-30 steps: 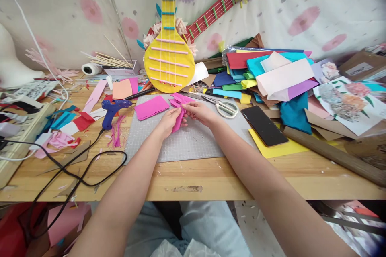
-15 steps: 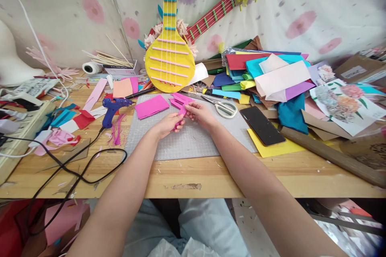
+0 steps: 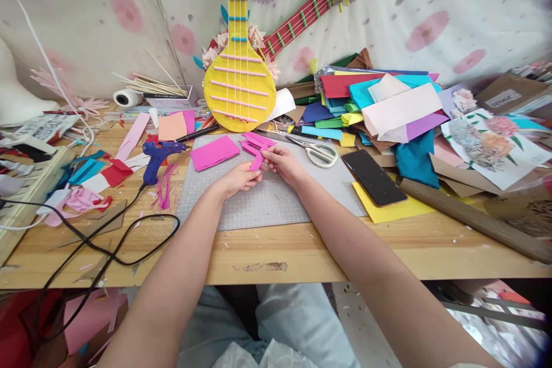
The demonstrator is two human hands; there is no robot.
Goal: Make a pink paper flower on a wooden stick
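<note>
- The left hand (image 3: 240,180) pinches the lower end of a narrow magenta paper strip (image 3: 257,161).
- The right hand (image 3: 282,163) pinches the strip's right edge, just beside the left hand.
- Cut magenta paper pieces (image 3: 259,141) lie just beyond both hands on a grey gridded cutting mat (image 3: 267,207).
- White-handled metal scissors (image 3: 309,148) lie beyond the right hand, to its right, near it.

head-worn | faces forward and down | near, above the table (image 3: 280,247)
</note>
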